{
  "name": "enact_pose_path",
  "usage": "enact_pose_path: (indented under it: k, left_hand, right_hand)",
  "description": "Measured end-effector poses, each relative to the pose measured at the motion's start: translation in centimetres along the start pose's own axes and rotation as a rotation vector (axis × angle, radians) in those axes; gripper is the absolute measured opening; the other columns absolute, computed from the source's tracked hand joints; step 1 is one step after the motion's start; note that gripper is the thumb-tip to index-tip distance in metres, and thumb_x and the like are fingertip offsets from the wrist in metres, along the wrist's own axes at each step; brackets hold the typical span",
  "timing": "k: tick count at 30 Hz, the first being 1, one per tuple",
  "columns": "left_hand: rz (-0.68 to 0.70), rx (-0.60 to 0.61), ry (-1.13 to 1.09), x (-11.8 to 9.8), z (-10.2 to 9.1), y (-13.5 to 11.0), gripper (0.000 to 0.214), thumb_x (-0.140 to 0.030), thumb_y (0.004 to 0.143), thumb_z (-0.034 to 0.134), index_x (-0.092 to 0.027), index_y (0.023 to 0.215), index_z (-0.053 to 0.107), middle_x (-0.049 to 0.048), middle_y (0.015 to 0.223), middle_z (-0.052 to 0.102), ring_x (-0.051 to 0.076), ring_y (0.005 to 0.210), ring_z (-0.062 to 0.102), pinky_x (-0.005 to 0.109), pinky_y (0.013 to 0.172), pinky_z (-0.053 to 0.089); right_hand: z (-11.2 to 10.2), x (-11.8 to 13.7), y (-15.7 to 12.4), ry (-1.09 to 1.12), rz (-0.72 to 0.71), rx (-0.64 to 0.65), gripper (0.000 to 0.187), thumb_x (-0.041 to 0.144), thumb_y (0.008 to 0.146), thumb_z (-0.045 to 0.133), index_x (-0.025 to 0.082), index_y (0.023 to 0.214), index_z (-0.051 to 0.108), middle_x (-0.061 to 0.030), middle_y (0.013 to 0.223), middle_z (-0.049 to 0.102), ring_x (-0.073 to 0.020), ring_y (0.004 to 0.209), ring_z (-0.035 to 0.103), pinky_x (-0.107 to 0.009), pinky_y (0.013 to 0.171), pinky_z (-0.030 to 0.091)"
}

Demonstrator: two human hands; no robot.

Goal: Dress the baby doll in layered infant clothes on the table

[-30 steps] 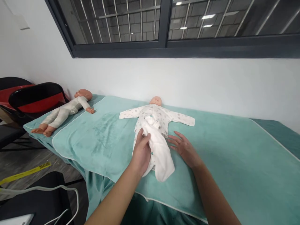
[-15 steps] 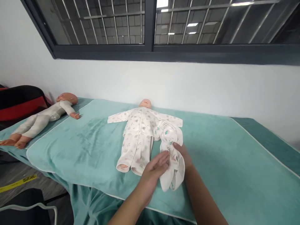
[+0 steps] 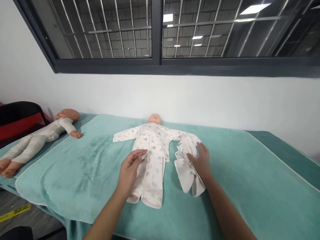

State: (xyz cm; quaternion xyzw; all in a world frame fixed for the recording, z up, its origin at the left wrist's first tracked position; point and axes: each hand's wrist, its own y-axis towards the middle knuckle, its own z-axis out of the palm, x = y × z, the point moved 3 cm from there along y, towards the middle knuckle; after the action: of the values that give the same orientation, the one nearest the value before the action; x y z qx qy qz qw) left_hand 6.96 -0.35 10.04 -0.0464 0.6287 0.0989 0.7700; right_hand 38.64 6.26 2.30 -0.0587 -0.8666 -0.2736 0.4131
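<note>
White cloth (image 3: 185, 171) is being held below-left of right grip (image 3: 201, 162); left grip (image 3: 129, 169) is being held half-open over printed trousers (image 3: 153, 181).

White wall (image 3: 200, 103) beneath a dark-framed window (image 3: 156, 33); in its panes, metal bars (image 3: 133, 33), grey blockwork (image 3: 141, 40) and bright lights (image 3: 255, 9). At left, black-and-red chair (image 3: 22, 125), grey floor (image 3: 38, 222), yellow strip (image 3: 15, 213).

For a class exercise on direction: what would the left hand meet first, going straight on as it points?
The left hand would probably meet the patterned shirt first, though depth is unclear.
</note>
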Motion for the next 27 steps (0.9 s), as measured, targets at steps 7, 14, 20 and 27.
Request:
enact_pose_path:
  k: [7, 14, 20, 27]
  left_hand:
    - [0.145, 0.052, 0.245, 0.4, 1.6, 10.9, 0.022, -0.026, 0.081, 0.062, -0.024, 0.096, 0.077, 0.0053, 0.115, 0.073, 0.025, 0.115, 0.062, 0.038, 0.108, 0.041]
    - [0.207, 0.156, 0.357, 2.4, 5.2, 20.6, 0.029, -0.02, 0.081, 0.056, -0.023, 0.102, 0.076, 0.0056, 0.109, 0.075, 0.026, 0.11, 0.064, 0.042, 0.108, 0.042]
    - [0.393, 0.306, 0.598, 4.3, 5.0, 22.7, 0.037, -0.021, 0.091, 0.046, -0.024, 0.118, 0.072, 0.0065, 0.136, 0.064, 0.026, 0.131, 0.052, 0.042, 0.115, 0.035]
    - [0.348, 0.296, 0.607, 4.3, 4.8, 23.0, 0.039, -0.021, 0.091, 0.046, -0.022, 0.123, 0.069, 0.0076, 0.135, 0.064, 0.027, 0.13, 0.053, 0.043, 0.114, 0.036]
  right_hand:
    - [-0.3, 3.8, 0.1, -0.303, -0.215, 0.089, 0.067, 0.055, 0.089, 0.055, 0.024, 0.147, 0.038, -0.0152, 0.157, 0.032, -0.0391, 0.145, 0.027, -0.06, 0.114, 0.031]
    - [10.7, 13.6, 6.7, -0.017, -0.158, 0.342, 0.044, 0.049, 0.091, 0.051, 0.025, 0.129, 0.05, -0.0097, 0.128, 0.059, -0.0254, 0.11, 0.06, -0.04, 0.087, 0.051]
    - [18.1, 13.6, 10.8, 0.021, 0.022, 0.32, 0.019, 0.043, 0.089, 0.051, 0.025, 0.086, 0.057, 0.0034, 0.07, 0.058, -0.0168, 0.068, 0.055, -0.03, 0.066, 0.04]
    - [17.4, 13.2, 10.5, 0.106, 0.014, 0.309, 0.025, 0.045, 0.085, 0.058, 0.023, 0.097, 0.062, 0.0008, 0.089, 0.064, -0.0153, 0.073, 0.057, -0.031, 0.071, 0.042]
